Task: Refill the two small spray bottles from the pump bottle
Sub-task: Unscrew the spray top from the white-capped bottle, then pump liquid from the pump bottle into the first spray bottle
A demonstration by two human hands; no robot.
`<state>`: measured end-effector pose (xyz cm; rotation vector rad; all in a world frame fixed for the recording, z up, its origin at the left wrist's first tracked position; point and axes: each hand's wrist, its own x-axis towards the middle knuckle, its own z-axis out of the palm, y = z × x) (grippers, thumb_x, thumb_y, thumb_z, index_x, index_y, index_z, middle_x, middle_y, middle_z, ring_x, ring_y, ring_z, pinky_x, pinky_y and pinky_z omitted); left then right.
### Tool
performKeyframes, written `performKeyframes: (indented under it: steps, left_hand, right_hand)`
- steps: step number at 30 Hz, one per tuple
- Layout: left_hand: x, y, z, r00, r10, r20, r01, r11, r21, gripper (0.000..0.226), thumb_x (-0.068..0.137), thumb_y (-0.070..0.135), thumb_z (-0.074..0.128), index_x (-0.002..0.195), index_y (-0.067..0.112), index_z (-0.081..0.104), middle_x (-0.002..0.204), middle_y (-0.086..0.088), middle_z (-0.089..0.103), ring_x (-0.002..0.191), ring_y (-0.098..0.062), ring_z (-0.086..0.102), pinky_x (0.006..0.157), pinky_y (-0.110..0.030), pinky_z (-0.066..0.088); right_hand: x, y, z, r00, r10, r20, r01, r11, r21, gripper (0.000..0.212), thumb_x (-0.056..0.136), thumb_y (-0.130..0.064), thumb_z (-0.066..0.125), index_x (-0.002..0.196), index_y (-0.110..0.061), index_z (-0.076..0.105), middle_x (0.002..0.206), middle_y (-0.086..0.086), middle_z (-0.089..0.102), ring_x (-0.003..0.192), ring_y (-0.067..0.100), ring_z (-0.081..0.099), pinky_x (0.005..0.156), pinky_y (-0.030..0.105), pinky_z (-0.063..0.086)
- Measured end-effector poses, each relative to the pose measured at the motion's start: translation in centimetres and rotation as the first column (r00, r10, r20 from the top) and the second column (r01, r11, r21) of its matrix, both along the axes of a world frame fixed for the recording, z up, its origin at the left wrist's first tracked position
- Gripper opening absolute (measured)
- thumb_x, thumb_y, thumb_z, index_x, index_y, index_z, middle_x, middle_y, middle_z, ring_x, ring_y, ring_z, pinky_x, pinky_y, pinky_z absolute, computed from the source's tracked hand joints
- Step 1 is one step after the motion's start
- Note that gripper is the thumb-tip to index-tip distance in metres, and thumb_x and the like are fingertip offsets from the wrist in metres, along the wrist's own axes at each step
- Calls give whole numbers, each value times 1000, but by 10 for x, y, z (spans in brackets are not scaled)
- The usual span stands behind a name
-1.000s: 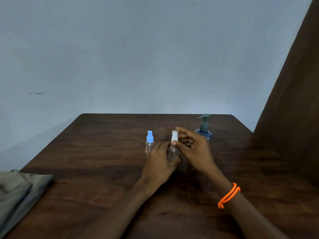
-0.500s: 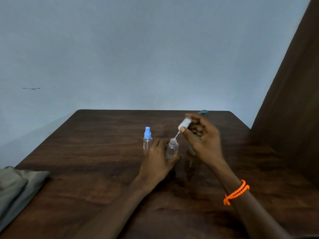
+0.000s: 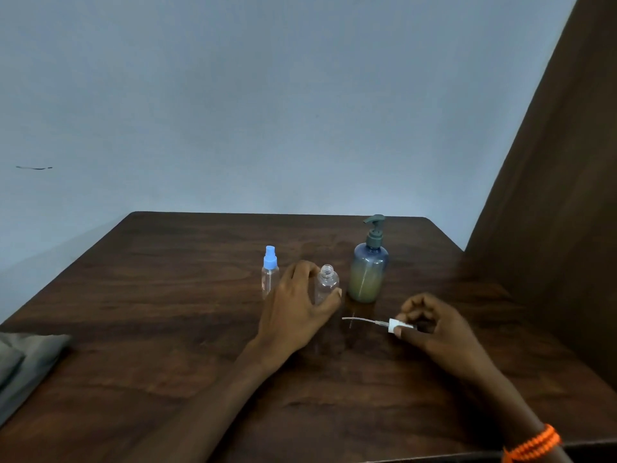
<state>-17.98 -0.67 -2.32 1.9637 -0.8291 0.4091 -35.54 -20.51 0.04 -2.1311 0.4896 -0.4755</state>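
Now uncapped clear spray bottle [image 3: 326,284], left hand [image 3: 297,305] holding

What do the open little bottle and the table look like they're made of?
Open small bottle: probably clear glossy plastic; the hand and table show through it, and its neck is threaded. Table: dark wood or wood-look laminate, with visible grain and a dull sheen.

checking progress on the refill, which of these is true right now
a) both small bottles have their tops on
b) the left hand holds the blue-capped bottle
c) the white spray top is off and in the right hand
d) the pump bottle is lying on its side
c: the right hand pinches the white spray top, its tube pointing left, while the left hand grips the open bottle.
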Motion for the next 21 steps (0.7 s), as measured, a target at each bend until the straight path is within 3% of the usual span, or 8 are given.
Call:
performKeyframes:
  steps: [4, 7, 10, 12, 17, 21]
  left_hand:
    - [0, -7, 16, 910, -256, -325, 177, 951, -252, 39, 81, 40, 83, 100, 28, 51, 97, 0, 69, 89, -20, 72, 74, -41, 64]
    - [-1, -21, 29, 716, -466, -520, 238, 863, -445, 32, 92, 29, 81, 114, 25, 58, 113, -5, 68, 97, -21, 73, 68, -43, 66]
    - [-2, -38, 32, 633, -576, -517, 199, 766, -611, 35, 91, 40, 72, 123, 25, 66, 110, 6, 70, 92, -8, 65, 66, -30, 59]
    - [0, -46, 30, 611, -604, -511, 205, 744, -635, 44, 92, 45, 65, 131, 25, 67, 116, 11, 72, 94, -6, 62, 66, -25, 53]
    - [3, -54, 36, 640, -593, -488, 252, 762, -597, 50, 99, 50, 51, 146, 32, 58, 139, 13, 68, 115, -8, 61, 74, -26, 42]
    - [4, -60, 40, 646, -597, -476, 276, 764, -584, 37, 106, 49, 46, 139, 41, 61, 135, 12, 71, 104, -2, 63, 71, -24, 42]
  right_hand:
    - [6, -9, 26, 1000, 1, -11, -1, 999, -43, 29, 72, -26, 86, 95, -24, 68, 91, -2, 73, 87, 11, 70, 84, 35, 58]
    - [24, -11, 73, 980, -98, 175, 104, 994, -23, 26, 81, -37, 78, 98, -19, 69, 92, 0, 73, 89, 15, 69, 81, 30, 55]
    - [56, -14, 119, 913, -181, 367, 185, 982, 24, 37, 84, -55, 67, 93, -20, 69, 89, -2, 74, 88, 12, 71, 81, 30, 55]
    - [83, -18, 141, 900, -195, 391, 181, 981, 73, 42, 87, -58, 60, 92, -18, 69, 86, -2, 76, 84, 10, 72, 78, 30, 54]
    - [150, -21, 156, 991, -112, 74, 99, 981, 164, 39, 91, -50, 52, 89, -14, 68, 86, 7, 76, 71, 17, 66, 67, 30, 47]
    - [167, -15, 139, 989, -50, -137, 67, 991, 118, 32, 94, -37, 53, 94, -10, 70, 92, 10, 76, 70, 19, 64, 62, 27, 45]
